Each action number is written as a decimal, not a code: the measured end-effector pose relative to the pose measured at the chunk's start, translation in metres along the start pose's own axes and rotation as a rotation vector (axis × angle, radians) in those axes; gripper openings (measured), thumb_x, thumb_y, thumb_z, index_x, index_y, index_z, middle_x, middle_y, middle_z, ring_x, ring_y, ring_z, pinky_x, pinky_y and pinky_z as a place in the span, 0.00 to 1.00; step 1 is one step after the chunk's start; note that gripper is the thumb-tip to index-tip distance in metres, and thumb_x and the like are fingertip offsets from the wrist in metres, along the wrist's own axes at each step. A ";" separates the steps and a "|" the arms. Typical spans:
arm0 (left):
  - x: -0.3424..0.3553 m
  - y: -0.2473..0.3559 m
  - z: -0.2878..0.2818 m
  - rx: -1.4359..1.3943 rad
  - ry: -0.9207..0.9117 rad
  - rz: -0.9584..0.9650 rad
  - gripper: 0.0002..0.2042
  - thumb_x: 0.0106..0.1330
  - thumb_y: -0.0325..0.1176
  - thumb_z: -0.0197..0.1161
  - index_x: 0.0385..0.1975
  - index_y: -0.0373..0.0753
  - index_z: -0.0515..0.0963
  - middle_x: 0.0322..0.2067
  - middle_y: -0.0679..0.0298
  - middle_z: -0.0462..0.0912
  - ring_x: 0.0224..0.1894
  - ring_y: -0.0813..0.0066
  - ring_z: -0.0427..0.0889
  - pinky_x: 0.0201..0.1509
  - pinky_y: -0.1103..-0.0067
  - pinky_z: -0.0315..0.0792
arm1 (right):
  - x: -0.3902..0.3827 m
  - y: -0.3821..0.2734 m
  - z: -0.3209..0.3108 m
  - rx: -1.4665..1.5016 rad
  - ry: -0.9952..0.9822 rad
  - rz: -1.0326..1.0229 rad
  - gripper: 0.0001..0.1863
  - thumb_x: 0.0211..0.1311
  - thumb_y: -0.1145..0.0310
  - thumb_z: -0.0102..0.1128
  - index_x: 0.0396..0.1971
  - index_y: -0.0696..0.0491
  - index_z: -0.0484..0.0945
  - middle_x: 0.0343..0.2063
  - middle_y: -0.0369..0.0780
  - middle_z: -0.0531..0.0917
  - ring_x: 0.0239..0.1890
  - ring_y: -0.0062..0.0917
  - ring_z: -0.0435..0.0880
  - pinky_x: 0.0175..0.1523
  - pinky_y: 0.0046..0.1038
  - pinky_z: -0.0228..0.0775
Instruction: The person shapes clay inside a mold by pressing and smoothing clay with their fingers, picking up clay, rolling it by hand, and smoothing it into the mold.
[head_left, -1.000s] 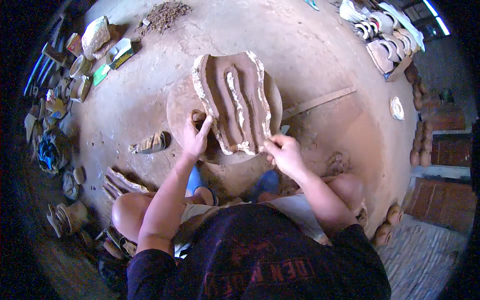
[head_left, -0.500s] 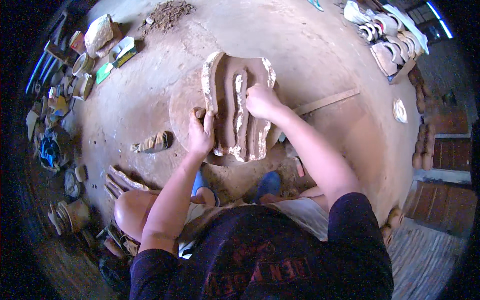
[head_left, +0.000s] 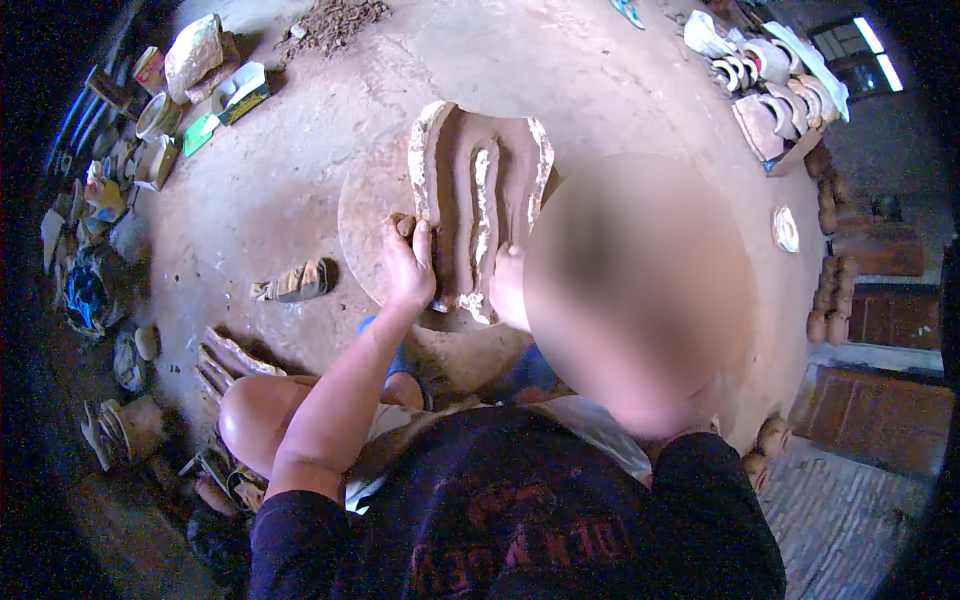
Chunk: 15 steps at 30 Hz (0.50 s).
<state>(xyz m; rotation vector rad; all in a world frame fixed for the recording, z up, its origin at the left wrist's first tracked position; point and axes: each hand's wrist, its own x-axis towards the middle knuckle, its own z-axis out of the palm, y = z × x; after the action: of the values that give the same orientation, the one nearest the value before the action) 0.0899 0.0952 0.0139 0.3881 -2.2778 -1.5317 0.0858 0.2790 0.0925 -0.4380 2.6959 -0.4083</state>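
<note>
A plaster mould [head_left: 455, 150] with a white, chipped rim and brown clay lining its long curved channels lies before me on a round board [head_left: 360, 215]. My left hand [head_left: 408, 265] is closed at the mould's left edge, with a small lump of brown clay [head_left: 404, 225] between its fingers. Down in the lower part of the mould, my right hand [head_left: 510, 285] presses against the clay beside the central ridge. Its fingers look curled, but whatever they hold is hidden. A large blurred patch covers the right wrist and forearm and the mould's lower right side.
A wrapped, tapered bundle [head_left: 298, 281] lies on the floor to the left, with another ridged mould piece [head_left: 230, 358] nearer my knee. Crumbled clay [head_left: 330, 28] is heaped at the back. Curved mould pieces [head_left: 785, 105] are stacked far right; boxes and a pale block [head_left: 195, 58] line the left.
My right hand has moved down along the mould, from beside the upper part of the ridge to near the bottom. My left hand keeps its place at the left edge.
</note>
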 end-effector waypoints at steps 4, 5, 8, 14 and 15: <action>-0.007 -0.012 0.001 0.047 0.015 -0.046 0.14 0.79 0.39 0.55 0.48 0.33 0.71 0.39 0.44 0.82 0.44 0.44 0.81 0.51 0.58 0.73 | -0.042 0.000 0.012 -0.019 -0.062 -0.108 0.21 0.62 0.74 0.51 0.51 0.72 0.75 0.41 0.60 0.83 0.47 0.52 0.85 0.53 0.46 0.79; -0.009 -0.018 0.000 0.040 0.007 -0.051 0.14 0.79 0.39 0.54 0.48 0.33 0.71 0.39 0.44 0.81 0.43 0.43 0.81 0.50 0.58 0.72 | -0.056 -0.002 0.003 -0.009 -0.149 -0.144 0.22 0.62 0.74 0.51 0.53 0.72 0.75 0.41 0.60 0.83 0.48 0.51 0.84 0.53 0.46 0.79; -0.015 -0.003 0.001 -0.036 0.071 0.011 0.14 0.79 0.38 0.55 0.48 0.31 0.71 0.39 0.43 0.80 0.44 0.43 0.79 0.51 0.57 0.71 | -0.068 0.019 -0.008 0.249 -0.134 -0.043 0.23 0.66 0.72 0.61 0.58 0.69 0.77 0.40 0.49 0.87 0.38 0.30 0.86 0.43 0.33 0.79; -0.024 0.062 -0.012 -0.099 -0.157 0.194 0.14 0.79 0.38 0.56 0.42 0.30 0.76 0.38 0.47 0.81 0.41 0.48 0.80 0.52 0.62 0.74 | -0.057 0.033 -0.020 1.151 0.166 -0.035 0.26 0.70 0.68 0.67 0.64 0.61 0.76 0.49 0.42 0.89 0.45 0.18 0.87 0.53 0.22 0.79; -0.030 0.081 -0.014 -0.105 -0.334 0.004 0.16 0.81 0.43 0.55 0.42 0.33 0.77 0.34 0.53 0.82 0.36 0.60 0.80 0.47 0.68 0.75 | -0.056 0.021 -0.025 1.137 0.189 -0.103 0.25 0.70 0.67 0.67 0.63 0.62 0.76 0.47 0.43 0.88 0.45 0.21 0.87 0.52 0.24 0.79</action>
<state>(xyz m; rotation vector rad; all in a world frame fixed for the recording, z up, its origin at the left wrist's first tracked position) 0.1217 0.1262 0.0896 0.1034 -2.4218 -1.8201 0.1197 0.3238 0.1251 -0.1800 2.1095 -1.8963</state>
